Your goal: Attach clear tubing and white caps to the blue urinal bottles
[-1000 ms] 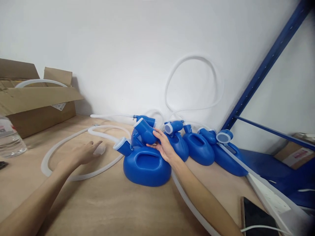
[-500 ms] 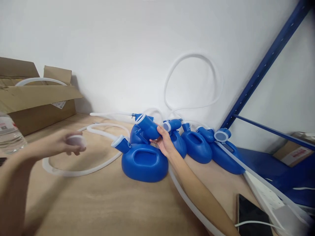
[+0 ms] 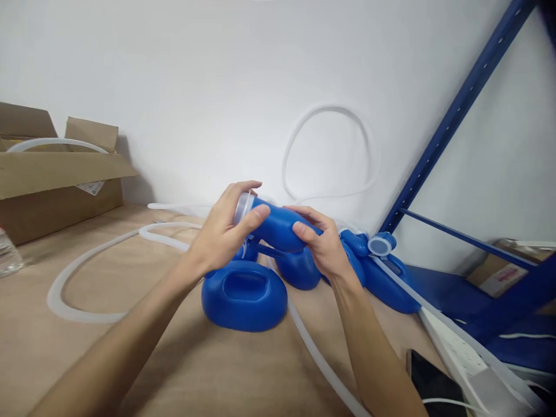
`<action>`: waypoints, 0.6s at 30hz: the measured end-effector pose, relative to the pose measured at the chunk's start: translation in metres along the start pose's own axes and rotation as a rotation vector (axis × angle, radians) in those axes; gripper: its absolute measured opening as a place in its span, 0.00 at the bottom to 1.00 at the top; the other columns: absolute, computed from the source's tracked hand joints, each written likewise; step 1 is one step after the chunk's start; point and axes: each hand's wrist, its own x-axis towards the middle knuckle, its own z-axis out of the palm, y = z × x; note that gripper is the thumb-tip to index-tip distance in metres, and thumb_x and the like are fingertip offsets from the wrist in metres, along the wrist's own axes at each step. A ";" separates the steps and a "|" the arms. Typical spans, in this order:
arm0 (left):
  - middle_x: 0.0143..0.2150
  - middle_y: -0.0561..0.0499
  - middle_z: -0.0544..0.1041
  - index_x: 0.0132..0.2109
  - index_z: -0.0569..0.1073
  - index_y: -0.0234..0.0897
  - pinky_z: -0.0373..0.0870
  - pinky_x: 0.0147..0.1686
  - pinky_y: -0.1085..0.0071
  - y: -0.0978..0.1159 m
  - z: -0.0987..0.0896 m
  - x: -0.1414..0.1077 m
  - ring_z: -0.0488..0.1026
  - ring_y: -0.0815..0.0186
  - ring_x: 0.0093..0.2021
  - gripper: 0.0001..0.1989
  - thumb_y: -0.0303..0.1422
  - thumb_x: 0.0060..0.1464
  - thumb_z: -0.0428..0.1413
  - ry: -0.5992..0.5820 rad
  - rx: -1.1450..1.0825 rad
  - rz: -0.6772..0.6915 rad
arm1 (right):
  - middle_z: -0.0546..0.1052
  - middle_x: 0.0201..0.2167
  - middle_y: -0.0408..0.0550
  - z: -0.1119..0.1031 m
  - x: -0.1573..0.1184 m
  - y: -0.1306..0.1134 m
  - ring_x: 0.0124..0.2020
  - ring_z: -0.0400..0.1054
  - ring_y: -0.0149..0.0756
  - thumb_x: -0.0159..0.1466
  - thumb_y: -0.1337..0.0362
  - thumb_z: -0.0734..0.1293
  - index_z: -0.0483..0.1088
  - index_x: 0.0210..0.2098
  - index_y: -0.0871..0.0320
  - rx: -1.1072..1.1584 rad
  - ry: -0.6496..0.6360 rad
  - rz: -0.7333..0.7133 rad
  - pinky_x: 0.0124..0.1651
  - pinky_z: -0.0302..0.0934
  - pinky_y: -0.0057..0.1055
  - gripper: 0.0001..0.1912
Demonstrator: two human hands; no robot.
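Observation:
Both hands are raised over the table around a curved blue plastic urinal funnel (image 3: 281, 227). My right hand (image 3: 324, 238) grips its rounded closed end, thumb on the near side. A translucent white cap (image 3: 242, 208) covers the funnel's wide mouth. My left hand (image 3: 226, 229) is wrapped around this cap, with the thumb reaching onto the blue wall. Just below the hands, a blue urinal bottle (image 3: 244, 313) with a recessed handle lies on the table. Another blue bottle (image 3: 299, 269) sits behind it, partly hidden by the funnel and my right hand.
More blue bottles (image 3: 386, 284) stand to the right. White hoses (image 3: 65, 284) loop over the table (image 3: 195, 370) and against the wall. An open cardboard box (image 3: 65, 202) and part of a clear bottle (image 3: 8, 255) are at left. A phone (image 3: 434, 382) and blue shelf frame (image 3: 456, 110) are at right.
My left hand has moved right and up with the cap, from over the table to the funnel's mouth. The mouth was uncovered before. The camera view has shifted slightly.

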 end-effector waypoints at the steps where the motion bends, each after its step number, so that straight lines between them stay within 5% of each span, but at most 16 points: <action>1: 0.56 0.43 0.76 0.62 0.69 0.38 0.73 0.58 0.52 -0.001 0.004 -0.001 0.75 0.52 0.56 0.29 0.51 0.63 0.56 0.028 -0.067 -0.002 | 0.84 0.48 0.46 0.000 -0.001 -0.001 0.53 0.76 0.49 0.57 0.48 0.78 0.83 0.45 0.49 -0.045 -0.006 -0.023 0.57 0.70 0.44 0.20; 4: 0.55 0.43 0.77 0.61 0.68 0.39 0.75 0.55 0.54 -0.001 0.011 -0.006 0.77 0.53 0.55 0.30 0.43 0.56 0.65 0.070 -0.201 0.022 | 0.84 0.48 0.46 0.002 -0.002 -0.001 0.54 0.76 0.51 0.58 0.49 0.77 0.83 0.45 0.50 -0.098 -0.029 -0.038 0.59 0.69 0.47 0.19; 10: 0.63 0.41 0.73 0.66 0.65 0.40 0.70 0.64 0.47 0.010 0.015 -0.020 0.72 0.48 0.64 0.29 0.35 0.59 0.61 0.020 -0.231 0.140 | 0.85 0.44 0.48 -0.004 -0.005 -0.009 0.50 0.78 0.53 0.55 0.47 0.79 0.85 0.43 0.52 -0.059 -0.088 0.045 0.51 0.74 0.44 0.21; 13: 0.67 0.41 0.71 0.69 0.62 0.43 0.72 0.63 0.47 0.012 0.015 -0.025 0.71 0.47 0.65 0.33 0.35 0.60 0.60 -0.056 -0.227 0.164 | 0.85 0.35 0.50 -0.012 -0.007 -0.017 0.36 0.80 0.48 0.54 0.45 0.79 0.85 0.41 0.56 -0.051 -0.126 0.168 0.35 0.75 0.37 0.24; 16: 0.70 0.39 0.67 0.74 0.56 0.44 0.74 0.61 0.48 0.008 0.011 -0.024 0.71 0.45 0.65 0.39 0.39 0.60 0.62 -0.188 -0.260 0.145 | 0.81 0.24 0.48 -0.020 -0.006 -0.023 0.18 0.69 0.35 0.52 0.40 0.78 0.85 0.39 0.60 -0.054 -0.141 0.277 0.16 0.61 0.28 0.29; 18: 0.73 0.38 0.64 0.77 0.50 0.46 0.75 0.59 0.50 0.004 0.004 -0.020 0.71 0.46 0.66 0.42 0.42 0.62 0.60 -0.317 -0.269 0.124 | 0.80 0.23 0.49 -0.026 -0.004 -0.026 0.17 0.66 0.32 0.51 0.36 0.77 0.85 0.37 0.61 -0.049 -0.161 0.298 0.15 0.58 0.26 0.32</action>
